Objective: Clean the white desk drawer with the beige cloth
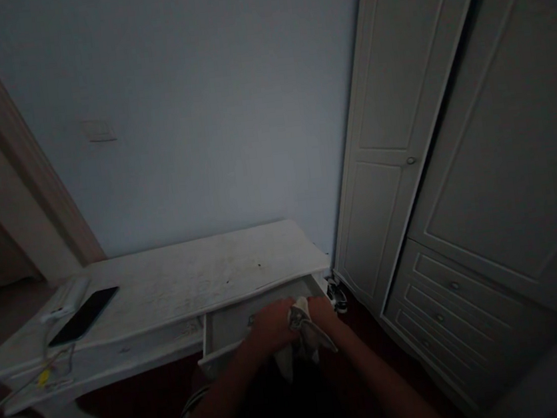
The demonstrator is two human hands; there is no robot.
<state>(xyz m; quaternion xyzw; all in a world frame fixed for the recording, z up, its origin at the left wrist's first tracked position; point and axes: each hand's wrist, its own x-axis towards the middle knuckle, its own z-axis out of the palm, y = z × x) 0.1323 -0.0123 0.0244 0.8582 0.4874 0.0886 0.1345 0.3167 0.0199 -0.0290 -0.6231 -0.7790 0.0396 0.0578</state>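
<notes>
A pale cloth (306,330) is bunched up between my two hands, its loose ends hanging down. My left hand (275,322) is closed around the left side of it. The right side is gripped by my right hand (322,311), close beside the left. Both hands are over the pulled-out drawer (218,330) of a white desk (204,264). My fingers and part of the drawer's inside are hidden behind the hands and cloth, and the light is dim.
On the desk's left lie a dark phone (85,315) and a white power strip (70,296) with cables. Shoes (337,295) stand on the floor by the desk's right end. A white wardrobe (382,190) rises at the right, its drawers (439,317) shut.
</notes>
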